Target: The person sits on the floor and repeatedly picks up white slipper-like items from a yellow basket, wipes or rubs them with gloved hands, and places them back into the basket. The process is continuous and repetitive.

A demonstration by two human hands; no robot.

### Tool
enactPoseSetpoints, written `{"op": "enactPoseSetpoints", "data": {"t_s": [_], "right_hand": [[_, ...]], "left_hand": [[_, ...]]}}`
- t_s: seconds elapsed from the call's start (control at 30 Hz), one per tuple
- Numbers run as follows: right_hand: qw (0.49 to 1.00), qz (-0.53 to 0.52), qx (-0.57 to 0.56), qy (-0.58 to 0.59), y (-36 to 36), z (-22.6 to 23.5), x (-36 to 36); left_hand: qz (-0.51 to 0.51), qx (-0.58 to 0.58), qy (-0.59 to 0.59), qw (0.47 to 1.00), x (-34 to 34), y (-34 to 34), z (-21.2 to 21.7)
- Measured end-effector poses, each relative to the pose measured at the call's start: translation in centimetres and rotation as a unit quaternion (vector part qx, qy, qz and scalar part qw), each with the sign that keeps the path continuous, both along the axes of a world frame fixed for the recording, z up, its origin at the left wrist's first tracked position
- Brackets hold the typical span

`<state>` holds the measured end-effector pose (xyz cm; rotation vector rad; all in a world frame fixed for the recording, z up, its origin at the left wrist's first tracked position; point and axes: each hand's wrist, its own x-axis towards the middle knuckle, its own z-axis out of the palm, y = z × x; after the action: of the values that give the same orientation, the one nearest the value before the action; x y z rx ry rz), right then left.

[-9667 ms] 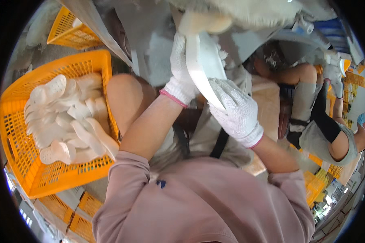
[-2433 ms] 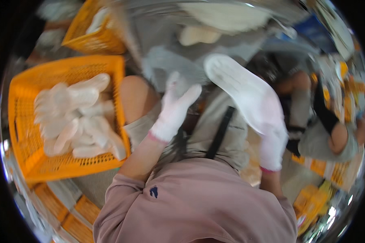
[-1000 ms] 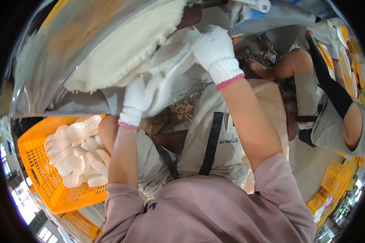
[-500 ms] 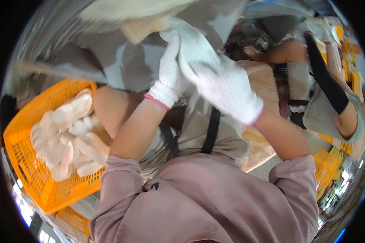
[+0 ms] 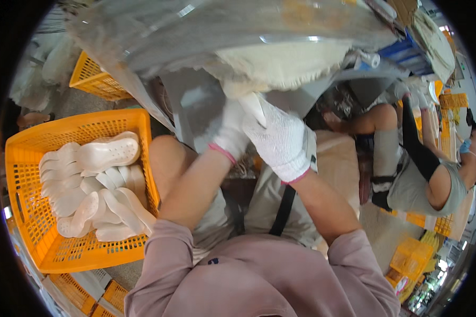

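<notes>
Both my hands wear white knit gloves with pink cuffs. A white shoe insole is tilted between them, mostly covered by the gloves. My right hand is closed round it, thumb along its side. My left hand, blurred by motion, grips it from the other side. Just beyond my fingertips is a cream, fluffy buffing wheel under a grey hood. The insole's far end is at the wheel's lower edge; the blur hides whether they touch.
To my left an orange plastic basket holds several white insoles. A second orange basket stands beyond it. At right sits another person, with a black sleeve and grey clothing. Farther right are yellow crates.
My hands have come nearer my body and drawn together, with the insole turned between them. The view has shifted, showing more of the wheel and of the left basket.
</notes>
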<state>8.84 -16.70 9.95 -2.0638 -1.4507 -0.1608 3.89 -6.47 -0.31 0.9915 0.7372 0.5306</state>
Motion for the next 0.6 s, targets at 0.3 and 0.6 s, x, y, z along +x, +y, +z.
{"op": "enactPoseSetpoints", "data": {"t_s": [0.3,0.6], "right_hand": [[0.924,0.049,-0.158,0.345,-1.0,2.5,0.6],[0.941,0.112,-0.138,0.289,-3.1,4.5,-3.0]], "left_hand": [[-0.142,-0.274,-0.432,0.847,-0.3,-1.7,-2.1],[0.042,-0.231,-0.244,0.941,0.4,-0.2,1.3]]}}
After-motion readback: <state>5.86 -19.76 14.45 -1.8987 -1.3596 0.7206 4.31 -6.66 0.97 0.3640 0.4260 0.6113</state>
